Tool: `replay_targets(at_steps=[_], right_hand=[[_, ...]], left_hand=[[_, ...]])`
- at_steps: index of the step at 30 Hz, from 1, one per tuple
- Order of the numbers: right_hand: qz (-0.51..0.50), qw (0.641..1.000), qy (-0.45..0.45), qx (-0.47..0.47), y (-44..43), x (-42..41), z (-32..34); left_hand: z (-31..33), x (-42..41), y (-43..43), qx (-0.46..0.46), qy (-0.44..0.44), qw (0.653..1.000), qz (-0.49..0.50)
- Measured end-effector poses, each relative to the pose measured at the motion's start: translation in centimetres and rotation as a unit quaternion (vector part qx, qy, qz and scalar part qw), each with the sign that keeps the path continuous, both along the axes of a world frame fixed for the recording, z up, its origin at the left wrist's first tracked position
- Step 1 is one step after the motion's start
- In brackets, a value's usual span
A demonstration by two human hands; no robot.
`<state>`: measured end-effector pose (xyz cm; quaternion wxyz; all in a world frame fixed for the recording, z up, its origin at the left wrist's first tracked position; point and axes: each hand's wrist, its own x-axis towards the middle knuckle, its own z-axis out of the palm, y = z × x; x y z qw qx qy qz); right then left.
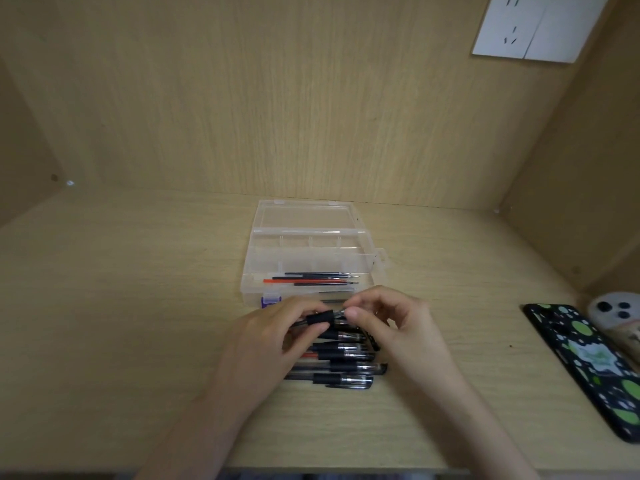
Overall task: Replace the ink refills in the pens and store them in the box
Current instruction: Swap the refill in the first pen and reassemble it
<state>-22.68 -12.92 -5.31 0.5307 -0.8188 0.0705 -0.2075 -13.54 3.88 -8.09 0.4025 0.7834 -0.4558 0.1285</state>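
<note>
The left hand (277, 336) grips one pen (320, 319) by its black sleeve. The right hand (391, 323) pinches the tip end of the same pen. Beneath both hands, a pile of pens (349, 370) lies on the tabletop (138, 306); the left hand covers its left part. Just behind, the clear box (373, 259) stands open, with refills (318, 280) in its nearest compartment. The hands partly hide its front wall and purple latch (270, 300). A patterned phone (595, 368) lies well apart to the right, cut off at the frame edge. A wall socket (533, 26) sits on the back panel.
</note>
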Motion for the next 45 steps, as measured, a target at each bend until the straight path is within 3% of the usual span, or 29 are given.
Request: replay_targets(at_steps=[4, 9, 16, 20, 35, 39, 45], right_hand=[[-0.005, 0.996, 0.028, -0.081, 0.4, 0.1, 0.0], [0.035, 0.999, 0.010, 0.000, 0.1, -0.1, 0.4], [-0.011, 0.998, 0.025, -0.058, 0.3, 0.1, 0.4], [0.025, 0.999, 0.019, -0.016, 0.1, -0.2, 0.5], [-0.003, 1.000, 0.018, -0.021, 0.1, 0.0, 0.0], [0.041, 0.999, 0.018, 0.017, 0.0, -0.3, -0.1], [0.007, 0.999, 0.031, 0.020, 0.1, 0.1, -0.6]], left_hand=[[0.1, -0.1, 0.0, 0.007, -0.008, 1.000, -0.004], [0.2, -0.2, 0.1, 0.011, -0.017, 1.000, 0.011], [0.1, -0.1, 0.0, 0.007, -0.009, 1.000, -0.001], [0.0, -0.1, 0.0, 0.010, -0.006, 1.000, -0.001], [0.2, -0.2, 0.0, 0.007, -0.015, 1.000, -0.008], [0.1, -0.2, 0.0, -0.004, -0.005, 1.000, -0.005], [0.2, -0.2, 0.0, 0.011, -0.022, 1.000, -0.009]])
